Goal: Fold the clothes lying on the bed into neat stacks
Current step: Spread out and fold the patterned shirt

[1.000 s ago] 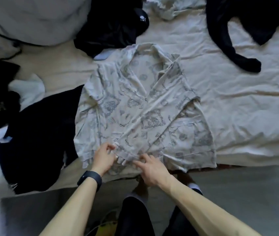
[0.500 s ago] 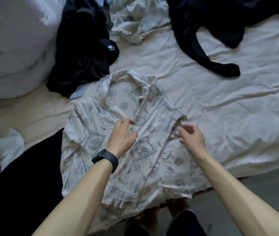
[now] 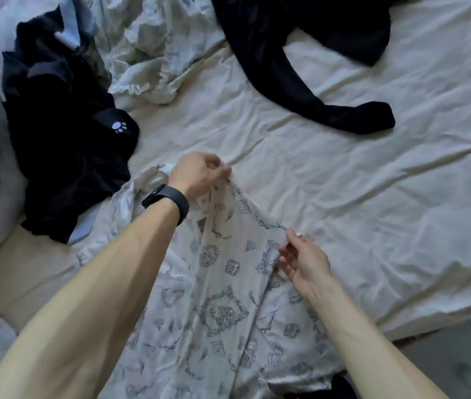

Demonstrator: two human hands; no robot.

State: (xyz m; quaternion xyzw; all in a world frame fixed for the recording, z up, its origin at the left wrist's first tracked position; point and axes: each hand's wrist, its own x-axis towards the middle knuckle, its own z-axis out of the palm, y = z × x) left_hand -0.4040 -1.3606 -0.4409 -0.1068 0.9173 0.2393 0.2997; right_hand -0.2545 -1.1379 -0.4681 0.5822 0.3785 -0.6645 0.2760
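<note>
Pinching at the top edge, the printed shirt point(image 3: 222, 298) is gripped by the left hand point(image 3: 197, 174); its right fold is clasped by the right hand point(image 3: 303, 263), low on the wrinkled bed point(image 3: 343, 197).

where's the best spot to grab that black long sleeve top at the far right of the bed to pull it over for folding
Take the black top by its sleeve cuff, coming from the near side. The sleeve trails out flat across the sheet toward the person with nothing on it, while the body is bunched at the frame's top edge. The right hand, now pinching the printed shirt, is nearer.
</note>
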